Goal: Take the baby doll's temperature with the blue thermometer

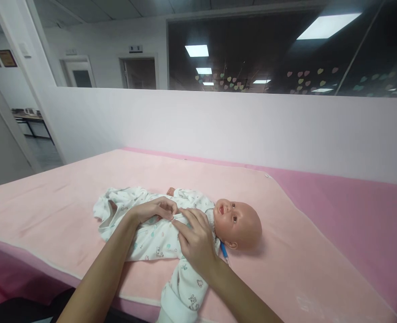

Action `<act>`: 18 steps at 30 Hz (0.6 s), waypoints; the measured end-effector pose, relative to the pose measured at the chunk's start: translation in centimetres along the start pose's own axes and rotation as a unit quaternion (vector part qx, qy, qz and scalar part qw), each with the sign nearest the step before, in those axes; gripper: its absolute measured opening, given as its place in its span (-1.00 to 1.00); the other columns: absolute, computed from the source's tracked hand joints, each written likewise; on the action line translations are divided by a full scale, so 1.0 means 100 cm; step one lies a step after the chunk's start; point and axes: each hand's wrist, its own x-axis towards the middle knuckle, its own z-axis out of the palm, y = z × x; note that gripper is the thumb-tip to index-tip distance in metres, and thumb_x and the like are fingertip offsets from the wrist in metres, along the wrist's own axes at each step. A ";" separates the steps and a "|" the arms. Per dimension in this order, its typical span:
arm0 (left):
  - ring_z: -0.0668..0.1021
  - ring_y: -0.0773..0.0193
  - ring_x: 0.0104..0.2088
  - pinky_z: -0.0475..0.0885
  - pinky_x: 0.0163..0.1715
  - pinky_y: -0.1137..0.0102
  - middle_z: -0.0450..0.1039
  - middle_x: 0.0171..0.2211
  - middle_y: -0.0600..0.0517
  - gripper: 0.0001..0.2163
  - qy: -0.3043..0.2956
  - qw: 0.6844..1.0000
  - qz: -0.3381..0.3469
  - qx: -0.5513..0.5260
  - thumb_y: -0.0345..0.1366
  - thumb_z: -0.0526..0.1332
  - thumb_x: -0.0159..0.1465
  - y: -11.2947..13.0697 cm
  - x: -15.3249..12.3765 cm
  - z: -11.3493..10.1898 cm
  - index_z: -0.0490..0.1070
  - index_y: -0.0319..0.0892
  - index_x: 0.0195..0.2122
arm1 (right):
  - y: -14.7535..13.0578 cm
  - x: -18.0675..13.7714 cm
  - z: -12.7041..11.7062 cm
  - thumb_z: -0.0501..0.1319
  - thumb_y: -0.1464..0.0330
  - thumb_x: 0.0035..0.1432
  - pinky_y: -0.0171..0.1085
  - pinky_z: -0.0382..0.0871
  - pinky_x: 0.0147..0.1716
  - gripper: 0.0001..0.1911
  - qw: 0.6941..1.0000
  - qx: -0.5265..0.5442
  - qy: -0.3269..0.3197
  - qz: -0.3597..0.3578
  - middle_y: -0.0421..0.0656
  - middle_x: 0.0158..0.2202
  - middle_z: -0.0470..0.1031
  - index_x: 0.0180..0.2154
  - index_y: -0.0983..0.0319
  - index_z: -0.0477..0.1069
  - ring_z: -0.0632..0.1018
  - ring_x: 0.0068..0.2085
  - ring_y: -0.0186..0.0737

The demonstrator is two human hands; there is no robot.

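A baby doll [240,223] lies on its back on a pale pink blanket [67,197], head to the right. It wears a white printed romper [151,237]. My left hand [156,209] rests on the doll's chest, fingers curled and pinching the romper's front. My right hand [194,240] lies just right of it, fingertips pinching the same front edge near the collar. The two hands meet at the middle of the chest. One romper sleeve [185,291] hangs toward the near edge.
The blanket covers a darker pink mattress [353,211] that runs to a white partition wall [218,121]. A small blue item [224,250] lies beside the doll's neck. Dark glass windows sit above the wall. A doorway opens at far left.
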 end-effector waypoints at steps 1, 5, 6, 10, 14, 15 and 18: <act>0.19 0.45 -0.62 -0.01 -0.68 0.51 0.17 -0.62 0.14 -0.87 0.000 1.000 0.002 -0.002 -0.32 0.27 -0.02 0.000 0.000 0.000 0.33 -0.23 -0.51 | 0.000 0.000 0.001 0.02 0.61 0.00 -0.01 0.27 -0.08 -0.56 1.000 -0.007 -0.002 0.002 -0.13 -0.05 0.38 -0.17 0.09 0.43 0.34 -0.04 -0.10; 0.20 0.43 -0.59 0.03 -0.64 0.50 0.15 -0.61 0.13 -0.88 -0.004 1.000 0.010 -0.008 -0.36 0.26 -0.04 0.000 0.000 0.000 0.31 -0.22 -0.54 | -0.001 -0.001 0.001 0.03 0.60 0.02 -0.01 0.28 -0.10 -0.55 0.999 -0.029 -0.006 0.017 -0.12 -0.05 0.37 -0.14 0.06 0.43 0.33 -0.05 -0.08; 0.20 0.43 -0.59 0.03 -0.64 0.49 0.15 -0.61 0.13 -0.88 -0.004 1.000 0.010 -0.009 -0.36 0.26 -0.05 0.000 0.000 0.000 0.31 -0.22 -0.54 | -0.001 -0.001 0.001 0.03 0.59 0.02 -0.01 0.27 -0.10 -0.56 0.999 -0.033 -0.008 0.021 -0.12 -0.05 0.37 -0.14 0.06 0.43 0.33 -0.04 -0.08; 0.20 0.43 -0.58 0.06 -0.63 0.50 0.16 -0.61 0.13 -0.88 0.002 1.000 0.011 -0.014 -0.38 0.27 -0.06 -0.001 0.001 0.000 0.32 -0.23 -0.55 | -0.002 -0.002 0.000 0.05 0.57 0.03 0.03 0.25 -0.08 -0.58 0.998 -0.048 -0.015 0.030 -0.11 -0.05 0.37 -0.14 0.07 0.43 0.32 -0.03 -0.04; 0.20 0.45 -0.60 0.03 -0.65 0.51 0.16 -0.62 0.14 -0.90 0.009 1.000 0.005 -0.022 -0.38 0.27 -0.05 -0.003 0.002 -0.002 0.35 -0.24 -0.54 | -0.002 -0.002 0.000 0.03 0.56 0.03 0.04 0.24 -0.05 -0.58 0.998 -0.061 -0.010 0.011 -0.09 -0.05 0.37 -0.11 0.11 0.42 0.31 -0.02 -0.04; 0.20 0.45 -0.61 0.01 -0.66 0.51 0.16 -0.62 0.14 -0.90 0.011 1.000 0.002 -0.023 -0.38 0.27 -0.05 -0.004 0.002 -0.002 0.35 -0.24 -0.54 | -0.002 -0.002 0.001 0.03 0.56 0.04 0.03 0.23 -0.04 -0.59 0.998 -0.061 -0.009 0.001 -0.09 -0.04 0.37 -0.11 0.13 0.41 0.31 -0.02 -0.06; 0.20 0.45 -0.62 0.00 -0.67 0.51 0.18 -0.61 0.13 -0.90 0.014 1.000 -0.005 -0.023 -0.38 0.27 -0.05 -0.005 0.002 -0.003 0.36 -0.24 -0.53 | -0.002 -0.002 0.002 0.02 0.56 0.06 0.01 0.19 0.00 -0.62 0.997 -0.071 -0.008 -0.029 -0.09 -0.02 0.35 -0.14 0.16 0.42 0.31 -0.01 -0.09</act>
